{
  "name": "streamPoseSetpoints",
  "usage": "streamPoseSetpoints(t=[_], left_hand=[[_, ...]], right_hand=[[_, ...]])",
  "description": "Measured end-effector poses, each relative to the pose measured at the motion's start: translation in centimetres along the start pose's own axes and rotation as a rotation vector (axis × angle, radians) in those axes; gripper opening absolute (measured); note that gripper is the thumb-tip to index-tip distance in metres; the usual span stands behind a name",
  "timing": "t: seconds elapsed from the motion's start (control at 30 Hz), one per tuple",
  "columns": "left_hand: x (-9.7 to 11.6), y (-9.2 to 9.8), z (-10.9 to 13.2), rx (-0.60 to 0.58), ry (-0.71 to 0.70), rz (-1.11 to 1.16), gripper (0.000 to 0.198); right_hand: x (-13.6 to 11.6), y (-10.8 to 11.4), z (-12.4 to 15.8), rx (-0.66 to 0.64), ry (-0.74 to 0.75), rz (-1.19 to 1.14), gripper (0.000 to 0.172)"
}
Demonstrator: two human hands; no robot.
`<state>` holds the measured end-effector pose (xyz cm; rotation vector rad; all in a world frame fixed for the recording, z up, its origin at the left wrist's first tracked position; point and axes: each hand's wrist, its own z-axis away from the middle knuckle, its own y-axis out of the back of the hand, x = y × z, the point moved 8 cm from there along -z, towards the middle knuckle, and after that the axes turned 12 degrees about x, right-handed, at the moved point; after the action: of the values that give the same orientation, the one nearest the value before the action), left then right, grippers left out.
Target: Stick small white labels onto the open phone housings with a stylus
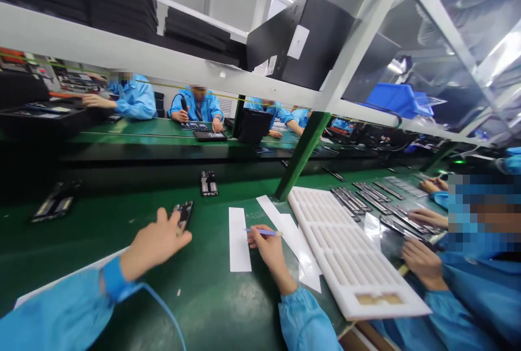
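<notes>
My left hand (157,245), wearing a blue wrist strap (114,279) with a cord, is at an opened phone (186,213) with its inner parts showing. The thumb and a finger are at the phone's near end, and the other fingers are slightly blurred. My right hand (266,245) holds a slim purple pen (266,231) between thumb and fingers, its thin tip pointing left. Below that tip lies a white paper strip (240,253) with faint rows of marks. Another opened phone (209,183) lies on the green bench farther back.
A white foam tray (345,248) with slots stands to the right, beside loose white papers (291,231). A green post (303,155) rises behind them. Several phone frames (370,196) lie near a co-worker's hands (423,264). Another phone (57,202) is at far left.
</notes>
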<state>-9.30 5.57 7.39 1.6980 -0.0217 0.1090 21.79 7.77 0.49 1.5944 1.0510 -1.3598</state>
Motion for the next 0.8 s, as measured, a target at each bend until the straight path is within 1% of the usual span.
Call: streamPoseSetpoints(t=[0.03,0.07,0.13,0.2,0.27,0.37,0.4,0.47,0.53,0.57,0.63,0.7,0.8], left_hand=[[1.4,-0.4,2.1,-0.004,-0.090,-0.040,0.047],[2.5,-1.0,4.0,-0.016,-0.136,-0.060,0.044],[4.3,-2.3,6.9,-0.059,-0.173,-0.086,0.042],[5.6,-3.3,8.2,-0.071,-0.165,-0.105,0.042],[6.6,-3.9,8.5,-0.053,-0.172,-0.120,0.042],[7.6,-4.1,7.7,-0.014,-0.182,-0.123,0.042],[8.0,-3.8,7.1,0.030,-0.188,-0.119,0.041],[9.2,-2.8,5.7,0.164,-0.237,-0.095,0.038],[11.2,-2.3,4.3,0.286,-0.361,-0.023,0.034],[12.2,-2.6,3.6,0.315,-0.430,0.029,0.033],[13.7,-3.8,2.3,0.327,-0.530,0.137,0.033],[14.5,-5.4,1.3,0.318,-0.568,0.213,0.035],[14.6,-7.2,0.6,0.304,-0.572,0.256,0.034]], right_hand=[[0.4,-0.2,-0.3,-0.009,-0.011,-0.003,0.046],[0.7,-0.4,-0.7,-0.020,-0.020,-0.009,0.046],[1.3,-1.0,-1.6,-0.039,-0.035,-0.020,0.045],[1.5,-1.6,-2.5,-0.046,-0.036,-0.028,0.043],[1.5,-2.2,-3.1,-0.050,-0.035,-0.034,0.041],[1.6,-3.1,-3.4,-0.078,-0.047,-0.041,0.037],[1.7,-3.3,-3.4,-0.090,-0.053,-0.042,0.035],[2.0,-3.6,-3.2,-0.106,-0.067,-0.039,0.031],[2.2,-3.6,-3.2,-0.111,-0.076,-0.033,0.028],[2.3,-3.5,-3.2,-0.112,-0.079,-0.029,0.026],[2.5,-3.4,-3.2,-0.112,-0.085,-0.021,0.023],[2.8,-3.4,-3.3,-0.113,-0.091,-0.012,0.020],[3.2,-3.3,-3.5,-0.111,-0.099,0.000,0.018]])
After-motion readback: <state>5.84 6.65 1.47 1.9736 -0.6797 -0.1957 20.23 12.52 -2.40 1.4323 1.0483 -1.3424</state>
